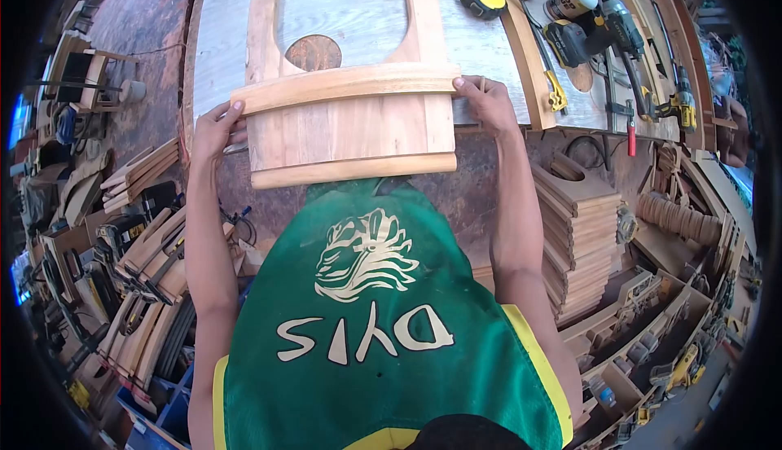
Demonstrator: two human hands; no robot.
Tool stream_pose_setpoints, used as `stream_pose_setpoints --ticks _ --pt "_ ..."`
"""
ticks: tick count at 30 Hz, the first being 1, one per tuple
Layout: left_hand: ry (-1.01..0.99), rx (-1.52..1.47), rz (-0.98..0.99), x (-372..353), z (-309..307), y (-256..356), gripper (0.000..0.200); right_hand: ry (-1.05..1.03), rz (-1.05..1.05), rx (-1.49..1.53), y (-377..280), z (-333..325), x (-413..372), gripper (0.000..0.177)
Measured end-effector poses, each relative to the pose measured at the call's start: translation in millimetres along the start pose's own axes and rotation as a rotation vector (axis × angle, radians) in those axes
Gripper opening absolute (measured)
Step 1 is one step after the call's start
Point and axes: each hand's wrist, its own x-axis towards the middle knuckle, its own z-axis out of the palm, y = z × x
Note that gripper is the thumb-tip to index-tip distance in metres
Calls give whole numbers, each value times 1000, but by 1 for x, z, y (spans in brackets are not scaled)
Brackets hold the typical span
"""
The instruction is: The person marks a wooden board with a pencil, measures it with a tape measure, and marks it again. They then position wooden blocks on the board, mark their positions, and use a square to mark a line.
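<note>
A wooden frame (425, 12) lies on the workbench, its two long side pieces running away from me. Across its near end sits a slightly curved wooden rail (350, 85). My left hand (217, 131) pinches the left end of this rail, thumb on top and fingers partly hidden beneath. At the right end, my right hand (489, 105) grips in the same way, its thumb against the rail's tip. Below the rail is a flat wooden panel (350, 131), edged by a rounded wooden strip (354, 171) close to my body.
On the workbench (220, 26), right of the frame, are a tape measure (482, 2), a wooden bar (521, 51), a glue bottle (574, 0) and a cordless drill (615, 30). A stack of shaped boards (578, 230) stands at lower right. Clamps and wood pieces (147, 254) crowd the left.
</note>
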Motion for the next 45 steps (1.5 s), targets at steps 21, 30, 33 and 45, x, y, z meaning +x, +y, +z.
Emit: stream_pose_setpoints --ticks 21,30,33,45 --pt "154 193 109 -12 13 7 57 -14 36 -3 -6 1 -1 45" --pt "297 893 859 -27 46 13 18 -9 62 -118 -13 -1 -2 46" --pt "342 1054 798 -37 59 21 18 5 51 -112 -14 1 -2 39" --pt "-31 1315 306 -81 99 76 84 122 -206 -799 -79 -10 -3 36"
